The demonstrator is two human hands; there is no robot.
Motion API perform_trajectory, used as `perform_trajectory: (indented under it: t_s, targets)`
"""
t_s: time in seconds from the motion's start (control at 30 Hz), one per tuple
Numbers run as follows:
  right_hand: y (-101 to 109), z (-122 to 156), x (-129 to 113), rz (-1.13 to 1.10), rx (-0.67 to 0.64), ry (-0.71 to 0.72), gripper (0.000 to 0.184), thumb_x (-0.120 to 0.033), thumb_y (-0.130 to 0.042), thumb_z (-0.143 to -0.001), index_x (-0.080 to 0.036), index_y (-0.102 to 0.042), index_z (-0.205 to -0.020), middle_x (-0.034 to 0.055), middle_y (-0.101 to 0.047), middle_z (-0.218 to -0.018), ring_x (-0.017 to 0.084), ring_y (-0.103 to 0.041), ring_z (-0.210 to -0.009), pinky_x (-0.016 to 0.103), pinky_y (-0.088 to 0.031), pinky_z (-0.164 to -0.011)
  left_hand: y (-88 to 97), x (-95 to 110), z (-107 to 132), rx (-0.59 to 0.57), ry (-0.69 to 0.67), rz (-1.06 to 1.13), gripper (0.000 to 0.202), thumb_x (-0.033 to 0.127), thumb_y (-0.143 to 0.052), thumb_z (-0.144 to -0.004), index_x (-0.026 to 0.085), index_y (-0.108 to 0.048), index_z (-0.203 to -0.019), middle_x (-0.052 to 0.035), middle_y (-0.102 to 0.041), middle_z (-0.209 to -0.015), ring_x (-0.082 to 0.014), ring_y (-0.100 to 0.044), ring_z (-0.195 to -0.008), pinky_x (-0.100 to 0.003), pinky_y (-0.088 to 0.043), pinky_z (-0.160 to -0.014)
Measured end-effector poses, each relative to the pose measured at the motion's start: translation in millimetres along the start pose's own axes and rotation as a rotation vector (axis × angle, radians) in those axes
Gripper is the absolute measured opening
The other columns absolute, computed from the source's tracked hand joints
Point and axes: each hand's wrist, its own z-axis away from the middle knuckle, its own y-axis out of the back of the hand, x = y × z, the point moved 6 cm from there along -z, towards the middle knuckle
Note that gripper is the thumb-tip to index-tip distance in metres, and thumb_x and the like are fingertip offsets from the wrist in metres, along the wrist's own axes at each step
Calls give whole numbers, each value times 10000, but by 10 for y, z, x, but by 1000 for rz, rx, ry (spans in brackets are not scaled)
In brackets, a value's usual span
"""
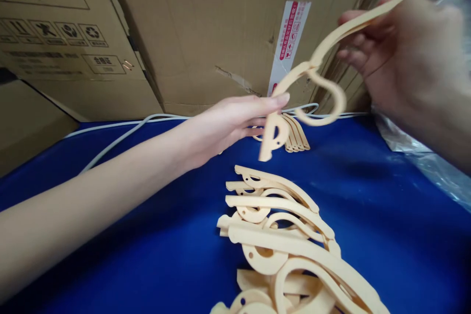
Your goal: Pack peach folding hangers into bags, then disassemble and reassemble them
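A beige plastic folding hanger (290, 76) is held up between my two hands, its arms spread apart and its hook hanging below the middle joint. My left hand (239, 115) pinches the lower arm near its end, thumb on top and fingers behind. At the upper right my right hand (393, 46), smeared by motion, has its fingers curled around the other arm. Below the hands lies a row of folded beige hangers (279, 239), overlapping each other towards the front edge of the view.
A smaller group of folded hangers (297, 136) lies farther back on the blue table surface (147, 245). Cardboard boxes (198, 34) stand behind it. A white cable (121, 143) runs along the back, and clear plastic wrap (427, 167) lies at the right.
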Motion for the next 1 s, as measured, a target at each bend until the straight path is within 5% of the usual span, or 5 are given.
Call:
perform_trajectory:
  t_s: [0.1, 0.23, 0.43, 0.7, 1.0]
  targets:
    - [-33, 225, 19, -93, -40, 1, 261, 35, -581, -688, -218, -566, -748, 28, -778, -881, 149, -735, -832, 198, -523, -558, 69, 15, 10, 113, -1, 143, 59, 88, -657, -837, 144, -638, -841, -34, -707, -928, -154, -691, -895, -292, -546, -845]
    - [-97, 424, -124, 54, -146, 192, 314, 15, -703, -698, -261, -553, -695, 30, -786, -949, 178, -744, -848, 262, -561, -626, 106, -77, -31, 80, 106, 199, 53, 175, -667, -856, 144, -701, -882, -25, -683, -834, -84, -617, -642, -184, -514, -568]
    - [-136, 463, -178, 569, -196, 369, 293, -223, -818, -738, -205, -543, -639, 40, -764, -822, 182, -718, -771, 294, -503, -630, 128, -100, -37, 110, 113, 170, 160, 198, -565, -881, 161, -709, -939, -71, -728, -1027, -166, -715, -826, -210, -563, -609]
    - [-361, 633, -15, 1264, -414, 597, 349, -438, -632, -898, -241, -663, -1184, -16, -721, -692, 186, -656, -592, 264, -330, -522, 30, -77, 10, 74, 263, 330, 250, 223, -415, -951, 160, -528, -737, -41, -588, -705, -97, -601, -557, -142, -369, -411]
    - [-569, 770, 123, 1355, -679, 500, 390, -402, -410, -984, -194, -739, -961, 27, -602, -556, 159, -482, -476, 299, -211, -504, -27, -102, -67, -73, 321, -35, 188, 263, -427, -910, 183, -491, -753, -22, -490, -684, -101, -483, -542, -183, -227, -423]
